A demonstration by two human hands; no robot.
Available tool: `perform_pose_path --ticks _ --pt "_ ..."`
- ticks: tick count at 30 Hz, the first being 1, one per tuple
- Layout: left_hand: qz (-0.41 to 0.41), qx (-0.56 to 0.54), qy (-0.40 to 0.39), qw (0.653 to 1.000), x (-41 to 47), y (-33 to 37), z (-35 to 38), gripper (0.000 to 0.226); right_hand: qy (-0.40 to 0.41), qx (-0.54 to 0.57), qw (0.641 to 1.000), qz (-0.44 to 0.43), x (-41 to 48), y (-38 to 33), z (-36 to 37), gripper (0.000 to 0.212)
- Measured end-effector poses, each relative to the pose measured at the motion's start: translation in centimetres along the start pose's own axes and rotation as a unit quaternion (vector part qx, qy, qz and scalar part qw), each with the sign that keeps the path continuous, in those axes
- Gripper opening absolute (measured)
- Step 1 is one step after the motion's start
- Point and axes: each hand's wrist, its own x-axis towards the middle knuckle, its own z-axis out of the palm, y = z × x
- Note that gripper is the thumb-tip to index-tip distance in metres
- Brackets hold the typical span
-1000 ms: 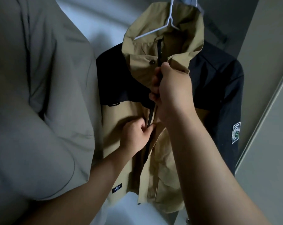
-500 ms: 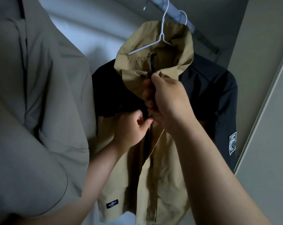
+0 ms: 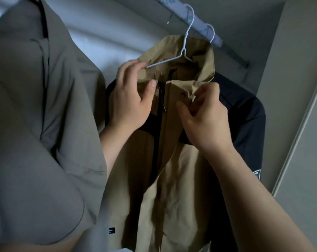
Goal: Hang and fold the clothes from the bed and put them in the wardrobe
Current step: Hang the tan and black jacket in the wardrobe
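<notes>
A tan and black jacket (image 3: 174, 171) hangs on a white wire hanger (image 3: 183, 53) from the wardrobe rail (image 3: 205, 28). Its black zipper (image 3: 162, 99) runs closed up to the collar. My left hand (image 3: 130, 100) grips the left side of the tan collar, thumb on the front edge. My right hand (image 3: 203, 115) pinches the collar flap on the right, beside a snap button (image 3: 182, 95). The jacket's black sleeve with a white patch (image 3: 257, 174) hangs at the right.
A grey-green shirt (image 3: 45, 124) hangs close on the left, touching the jacket. The wardrobe's pale side wall (image 3: 296, 88) and door edge stand at the right. The white back wall (image 3: 108, 33) shows behind.
The zipper has been drawn up to the collar. My left hand rose from the chest to the left collar, and my right hand moved off the zipper to the right flap.
</notes>
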Motion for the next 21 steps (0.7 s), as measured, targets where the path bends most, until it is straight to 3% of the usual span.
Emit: perform_pose_path --ticks 5,8,13,17,21 --pt "0.032 0.005 -0.045 0.998 1.2 -1.0 -0.6 0.027 -0.054 0.048 0.991 -0.111 1.5 -0.3 -0.4 0.047" --pt "0.017 -0.013 -0.075 0.997 1.8 -1.4 -0.9 0.024 -0.096 0.073 0.981 -0.149 2.3 -0.5 -0.7 0.042" --pt "-0.039 -0.024 -0.135 0.990 2.1 -2.1 -1.4 0.026 -0.173 0.078 0.972 -0.141 3.3 -0.7 -1.6 0.037" --pt "-0.116 -0.155 -0.213 0.958 2.6 -2.7 -1.8 0.027 -0.145 0.024 0.967 -0.209 3.7 -0.5 -1.4 0.024" --pt "-0.102 -0.211 -0.246 0.941 2.9 -2.0 -2.4 0.015 -0.105 -0.022 0.958 -0.264 3.9 -0.4 -1.1 0.018"
